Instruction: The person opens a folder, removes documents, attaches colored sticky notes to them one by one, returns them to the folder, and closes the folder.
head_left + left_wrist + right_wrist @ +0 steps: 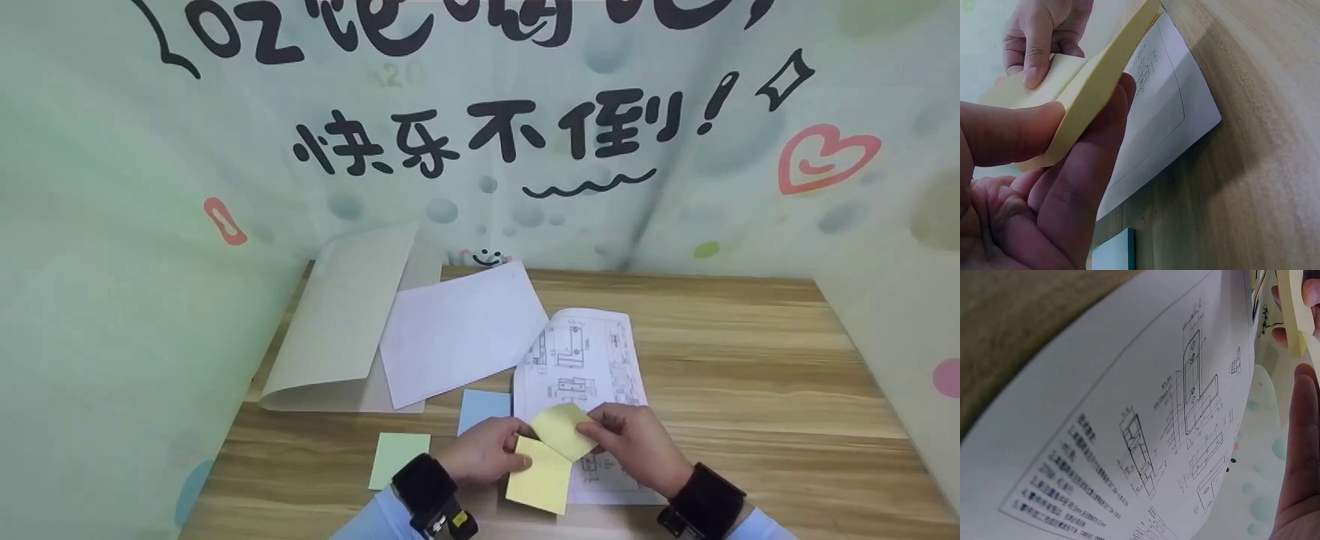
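My left hand (480,451) pinches a yellow sticky note pad (538,484) between thumb and fingers; its thickness shows in the left wrist view (1098,90). With thumb and fingers, my right hand (643,444) holds a yellow sticky note (559,429), slightly bent, at the pad's upper edge. Whether the note is still stuck to the pad, I cannot tell. Both are above a sheet printed with technical drawings (600,382), which also fills much of the right wrist view (1145,410).
A green sticky note pad (397,452) lies left of my left hand. Beyond it is a blue pad (480,409), partly covered. White paper (461,337) lies against an open, folded cream folder (345,315) at the back left. Printed cloth walls (480,202) edge the wooden table.
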Tool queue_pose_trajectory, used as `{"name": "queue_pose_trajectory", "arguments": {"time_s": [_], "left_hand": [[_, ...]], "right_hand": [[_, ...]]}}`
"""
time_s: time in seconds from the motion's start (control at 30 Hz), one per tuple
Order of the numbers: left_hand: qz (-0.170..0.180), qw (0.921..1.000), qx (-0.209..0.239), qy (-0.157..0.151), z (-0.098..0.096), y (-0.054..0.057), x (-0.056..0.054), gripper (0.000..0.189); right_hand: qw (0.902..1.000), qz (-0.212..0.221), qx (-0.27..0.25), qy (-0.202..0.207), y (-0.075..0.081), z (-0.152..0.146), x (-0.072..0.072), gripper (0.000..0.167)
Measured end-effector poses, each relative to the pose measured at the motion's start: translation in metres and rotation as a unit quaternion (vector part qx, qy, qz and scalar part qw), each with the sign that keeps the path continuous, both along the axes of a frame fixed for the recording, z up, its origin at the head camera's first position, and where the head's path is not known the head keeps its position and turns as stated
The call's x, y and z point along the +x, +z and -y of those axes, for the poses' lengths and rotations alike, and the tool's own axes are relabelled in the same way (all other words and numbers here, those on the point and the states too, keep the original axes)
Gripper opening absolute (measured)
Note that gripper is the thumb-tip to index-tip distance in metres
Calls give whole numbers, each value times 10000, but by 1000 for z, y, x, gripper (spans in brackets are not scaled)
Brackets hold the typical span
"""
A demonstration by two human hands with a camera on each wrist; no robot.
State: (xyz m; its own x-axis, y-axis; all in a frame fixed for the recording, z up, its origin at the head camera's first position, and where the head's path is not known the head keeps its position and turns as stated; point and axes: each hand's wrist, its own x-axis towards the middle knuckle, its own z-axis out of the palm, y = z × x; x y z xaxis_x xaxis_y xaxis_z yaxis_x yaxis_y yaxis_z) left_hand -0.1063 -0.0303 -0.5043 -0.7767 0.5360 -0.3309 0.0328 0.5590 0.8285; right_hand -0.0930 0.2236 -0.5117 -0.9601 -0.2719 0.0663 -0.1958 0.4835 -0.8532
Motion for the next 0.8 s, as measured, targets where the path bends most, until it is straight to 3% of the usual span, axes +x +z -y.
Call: {"name": "queue_pose_trajectory", "arguments": {"time_s": [0.23,0.37,0.47,0.57,0.7,0.8], "left_hand": [[79,9999,-119,66,13,-3,1,25],[-119,9993,-277,214,28,-2,1,17],[-458,9959,-670,408,40,-1,3,19],[-868,9873,-1224,521,48,-2,6,22],[-1595,9676,-1901,466,51,-5,9,22],[-2094,9528,-2165,388,47,-4,9,22]], "right_hand": [[9970,130,-112,-754,8,-14,-8,16],[9964,137,-139,-831,10,-18,-11,15],[9966,49,28,-821,9,-20,-11,11],[9953,-60,254,-928,8,-21,-10,8],[9916,-320,654,-1070,8,-22,-12,5],[9844,-875,1144,-1012,6,-20,-16,6]]}}
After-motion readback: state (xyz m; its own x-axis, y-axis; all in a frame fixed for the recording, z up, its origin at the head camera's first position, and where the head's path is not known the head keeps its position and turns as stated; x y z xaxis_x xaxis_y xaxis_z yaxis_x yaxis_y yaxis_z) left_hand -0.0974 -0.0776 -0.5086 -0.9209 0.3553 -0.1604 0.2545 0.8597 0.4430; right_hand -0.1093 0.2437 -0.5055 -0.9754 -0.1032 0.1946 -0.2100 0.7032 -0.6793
